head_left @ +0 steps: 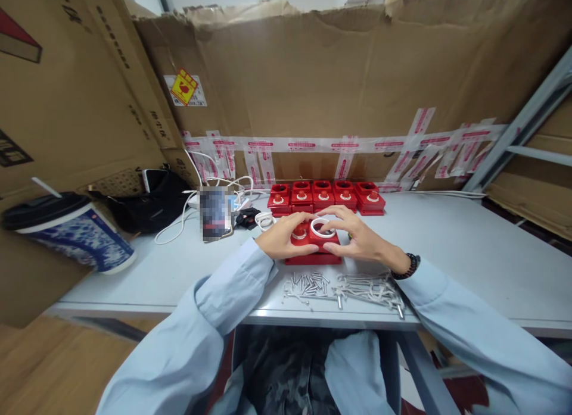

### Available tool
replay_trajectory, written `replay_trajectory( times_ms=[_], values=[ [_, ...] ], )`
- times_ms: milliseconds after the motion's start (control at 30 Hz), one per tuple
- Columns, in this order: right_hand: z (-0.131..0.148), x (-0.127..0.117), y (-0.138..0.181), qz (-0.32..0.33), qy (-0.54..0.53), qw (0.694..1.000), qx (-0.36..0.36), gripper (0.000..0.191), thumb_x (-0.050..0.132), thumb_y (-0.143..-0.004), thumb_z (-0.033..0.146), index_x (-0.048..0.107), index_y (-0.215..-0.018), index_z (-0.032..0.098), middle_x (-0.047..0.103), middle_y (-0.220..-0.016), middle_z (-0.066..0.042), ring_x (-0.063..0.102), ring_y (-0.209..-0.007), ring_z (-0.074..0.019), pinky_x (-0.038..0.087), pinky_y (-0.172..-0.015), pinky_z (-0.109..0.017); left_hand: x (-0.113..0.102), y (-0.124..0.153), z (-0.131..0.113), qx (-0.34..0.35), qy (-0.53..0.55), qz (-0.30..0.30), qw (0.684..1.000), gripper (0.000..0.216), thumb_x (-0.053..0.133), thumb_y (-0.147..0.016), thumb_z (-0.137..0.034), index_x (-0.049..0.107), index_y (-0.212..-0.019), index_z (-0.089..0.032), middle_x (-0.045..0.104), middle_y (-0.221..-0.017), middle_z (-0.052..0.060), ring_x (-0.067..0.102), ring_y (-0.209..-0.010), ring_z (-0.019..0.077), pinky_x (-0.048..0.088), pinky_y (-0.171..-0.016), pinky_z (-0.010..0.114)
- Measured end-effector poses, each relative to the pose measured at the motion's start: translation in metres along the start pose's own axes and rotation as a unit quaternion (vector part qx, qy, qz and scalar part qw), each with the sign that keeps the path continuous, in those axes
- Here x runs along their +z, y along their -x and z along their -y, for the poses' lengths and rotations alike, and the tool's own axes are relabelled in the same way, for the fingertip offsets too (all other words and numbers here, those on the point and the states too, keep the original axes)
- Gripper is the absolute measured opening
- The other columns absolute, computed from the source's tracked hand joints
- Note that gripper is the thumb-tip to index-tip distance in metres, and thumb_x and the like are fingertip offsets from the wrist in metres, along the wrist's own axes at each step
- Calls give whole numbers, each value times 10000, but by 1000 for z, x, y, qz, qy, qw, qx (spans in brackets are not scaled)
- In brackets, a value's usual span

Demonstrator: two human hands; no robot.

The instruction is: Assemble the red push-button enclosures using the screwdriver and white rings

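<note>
A red plastic block (313,251) with round sockets sits on the grey table (469,254) in front of me. My left hand (282,236) grips its left side, fingers curled over the top. My right hand (357,236) rests on its right side and pinches a white ring (322,227) over one socket. A pile of small metal screws and pins (344,287) lies just in front of the block, near the table's front edge.
A row of several more red blocks (326,197) stands behind the hands against the taped cardboard wall (313,105). A blue-patterned cup with lid (67,227), a black bag (152,203), white cables (179,221) and a phone lie at left. A metal shelf frame (518,135) stands right.
</note>
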State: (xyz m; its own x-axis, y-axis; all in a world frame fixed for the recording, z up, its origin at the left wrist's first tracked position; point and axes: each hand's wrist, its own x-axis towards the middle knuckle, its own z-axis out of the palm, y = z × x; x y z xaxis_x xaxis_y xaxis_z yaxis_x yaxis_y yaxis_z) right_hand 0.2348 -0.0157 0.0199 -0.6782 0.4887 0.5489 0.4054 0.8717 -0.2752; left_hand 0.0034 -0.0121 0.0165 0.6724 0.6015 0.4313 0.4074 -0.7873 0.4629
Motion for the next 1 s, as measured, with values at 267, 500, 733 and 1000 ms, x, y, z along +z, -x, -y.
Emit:
replay_trajectory(
  times_ms=[267,500,733,1000],
  values=[
    [1,-1,1,14,-30,999,24,268,657,-751,254,659,-1019,244,562,-1186,-88,525,-1089,-230,418,-944,-463,4,1,5,8,-5,19,1000,649,680,-749,-445,422,-1296,-209,534,-1305,115,529,-1186,253,428,-996,406],
    [2,-2,1,20,-31,999,27,286,656,-756,234,663,-1041,250,556,-1188,-86,531,-1080,-217,423,-942,-429,5,1,6,11,-5,16,1000,665,683,-747,-449,436,-1312,-202,531,-1332,120,526,-1211,249,419,-1012,395],
    [6,-4,1,25,-29,999,38,252,649,-766,247,677,-1016,242,557,-1184,-89,552,-1059,-210,442,-923,-402,6,0,7,3,-2,17,1000,661,695,-734,-438,455,-1303,-203,550,-1313,118,545,-1186,252,419,-1004,395],
    [3,-6,2,42,-75,995,46,290,666,-776,360,668,-1040,240,645,-1101,-73,601,-1029,-210,461,-909,-380,7,-1,9,-20,-28,32,999,658,705,-711,-446,468,-1281,-216,572,-1266,115,561,-1146,271,424,-977,413]
  ],
)
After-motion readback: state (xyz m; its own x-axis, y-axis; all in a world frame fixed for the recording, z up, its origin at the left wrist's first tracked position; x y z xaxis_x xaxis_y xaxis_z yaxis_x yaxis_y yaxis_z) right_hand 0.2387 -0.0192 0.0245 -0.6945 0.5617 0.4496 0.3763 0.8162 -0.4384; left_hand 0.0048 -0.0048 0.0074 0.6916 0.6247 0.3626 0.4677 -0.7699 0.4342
